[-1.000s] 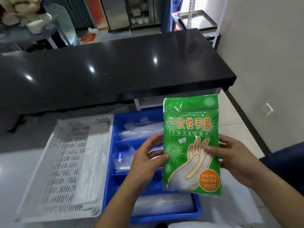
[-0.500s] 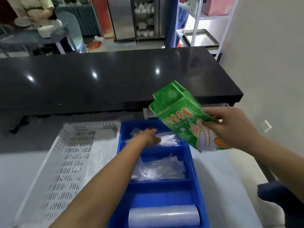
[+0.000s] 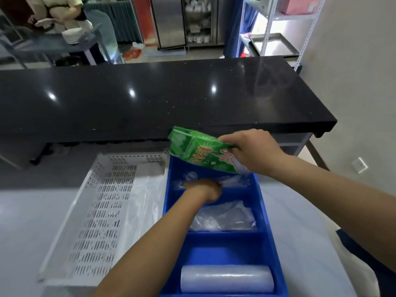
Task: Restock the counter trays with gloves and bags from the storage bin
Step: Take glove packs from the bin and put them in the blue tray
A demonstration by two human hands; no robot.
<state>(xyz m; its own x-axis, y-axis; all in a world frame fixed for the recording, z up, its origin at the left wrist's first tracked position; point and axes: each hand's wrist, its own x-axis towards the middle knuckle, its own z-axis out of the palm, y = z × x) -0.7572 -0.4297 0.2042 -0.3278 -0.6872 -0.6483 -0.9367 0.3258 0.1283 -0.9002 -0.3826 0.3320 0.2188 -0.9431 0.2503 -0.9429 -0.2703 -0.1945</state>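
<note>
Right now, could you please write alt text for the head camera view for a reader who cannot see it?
The right hand holds a green glove packet tilted above the far end of a blue divided tray, while the left hand reaches into the tray's far compartment among clear plastic bags. A plastic roll lies in the nearest compartment; a white perforated basket sits left.

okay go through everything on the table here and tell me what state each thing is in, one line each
green glove pack: held tilted above the far compartment
right hand: gripping the pack
left hand: down in the far compartment, on clear plastic
blue tray: divided, partly stocked
plastic roll: lying in the nearest compartment
white basket: holding only clear plastic
</note>
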